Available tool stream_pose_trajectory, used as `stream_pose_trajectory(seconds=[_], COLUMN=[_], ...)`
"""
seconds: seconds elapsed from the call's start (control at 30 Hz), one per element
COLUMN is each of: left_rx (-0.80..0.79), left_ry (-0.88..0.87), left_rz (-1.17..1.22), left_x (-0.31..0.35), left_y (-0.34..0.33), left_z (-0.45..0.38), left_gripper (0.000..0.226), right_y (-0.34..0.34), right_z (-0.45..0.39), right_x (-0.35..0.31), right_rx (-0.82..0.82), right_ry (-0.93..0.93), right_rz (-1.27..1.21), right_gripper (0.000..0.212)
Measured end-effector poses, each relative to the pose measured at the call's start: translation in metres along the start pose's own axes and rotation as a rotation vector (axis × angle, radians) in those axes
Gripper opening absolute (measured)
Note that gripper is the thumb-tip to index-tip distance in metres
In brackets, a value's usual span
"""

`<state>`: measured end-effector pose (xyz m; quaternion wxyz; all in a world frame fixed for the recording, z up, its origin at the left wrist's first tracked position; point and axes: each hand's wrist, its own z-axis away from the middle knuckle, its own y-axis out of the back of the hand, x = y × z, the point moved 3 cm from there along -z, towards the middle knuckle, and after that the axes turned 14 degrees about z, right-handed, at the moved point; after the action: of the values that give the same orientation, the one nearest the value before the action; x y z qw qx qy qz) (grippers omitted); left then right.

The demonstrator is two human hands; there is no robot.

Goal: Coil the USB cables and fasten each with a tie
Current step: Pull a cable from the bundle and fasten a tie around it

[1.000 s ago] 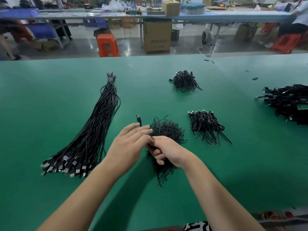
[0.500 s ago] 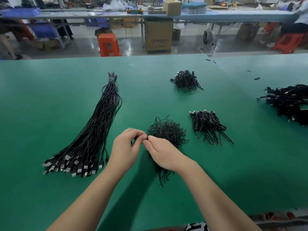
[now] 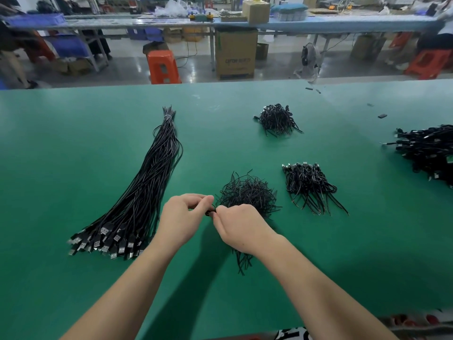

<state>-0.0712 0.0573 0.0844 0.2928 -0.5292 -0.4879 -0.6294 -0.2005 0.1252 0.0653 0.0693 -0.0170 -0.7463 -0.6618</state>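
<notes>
At the centre of the frame, the left hand (image 3: 182,218) and right hand (image 3: 239,227) meet fingertip to fingertip, both pinching a small black coiled cable (image 3: 210,213) (mostly hidden between the fingers) above the green table (image 3: 73,148). Just behind them lies the loose heap of black ties (image 3: 247,192). The bundle of straight USB cables (image 3: 137,200) stretches along the left; tied coils (image 3: 310,186) sit to the right.

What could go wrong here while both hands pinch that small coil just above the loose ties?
1. The left hand and right hand work right over the tie pile, so stray ties may snag.
2. The coiled cable is held only at the fingertips and could spring open.
</notes>
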Motion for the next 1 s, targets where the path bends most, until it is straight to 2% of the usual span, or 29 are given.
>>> stream_pose_trajectory(seconds=[0.07, 0.17, 0.3, 0.37, 0.43, 0.5, 0.6, 0.73, 0.87, 0.93, 1.0], left_rx=[-0.053, -0.151, -0.169, -0.184, -0.196, -0.205, -0.221, -0.244, -0.234, -0.182, -0.105], left_ry=[-0.007, 0.004, 0.006, 0.013, 0.006, -0.014, -0.040, -0.159, -0.423, -0.540, -0.637], left_rz=[-0.035, -0.149, -0.254, -0.273, -0.303, -0.349, -0.437, -0.508, -0.599, -0.552, -0.505], left_x=[0.004, 0.007, 0.011, 0.012, 0.013, 0.013, 0.013, 0.016, 0.016, 0.016, 0.016], left_y=[0.000, 0.001, -0.001, -0.002, -0.001, -0.002, -0.003, -0.005, -0.004, -0.002, -0.003], left_z=[0.000, -0.002, -0.004, -0.005, -0.005, -0.005, -0.005, -0.004, -0.001, 0.002, 0.006], left_gripper=[0.030, 0.019, 0.013, 0.013, 0.014, 0.014, 0.011, 0.007, 0.007, 0.011, 0.010], right_y=[0.001, 0.004, 0.013, 0.017, 0.012, 0.002, -0.002, -0.001, 0.005, 0.006, 0.004], right_z=[-0.001, -0.001, 0.002, 0.004, 0.002, 0.001, -0.001, -0.001, -0.001, -0.002, -0.002], right_x=[-0.001, -0.002, -0.008, -0.007, -0.007, -0.006, -0.006, 0.000, 0.014, 0.023, 0.029], right_rx=[0.010, 0.028, -0.004, 0.054, 0.047, -0.026, -0.057, -0.255, -0.467, -0.463, -0.383], right_ry=[0.002, 0.017, 0.060, 0.017, 0.022, 0.013, -0.050, -0.141, -0.235, -0.299, -0.364], right_rz=[0.031, 0.073, 0.184, 0.177, 0.170, 0.146, 0.063, -0.330, -1.135, -1.389, -1.483], right_gripper=[0.031, 0.033, 0.013, 0.019, 0.013, 0.020, 0.018, 0.018, 0.008, 0.018, 0.025])
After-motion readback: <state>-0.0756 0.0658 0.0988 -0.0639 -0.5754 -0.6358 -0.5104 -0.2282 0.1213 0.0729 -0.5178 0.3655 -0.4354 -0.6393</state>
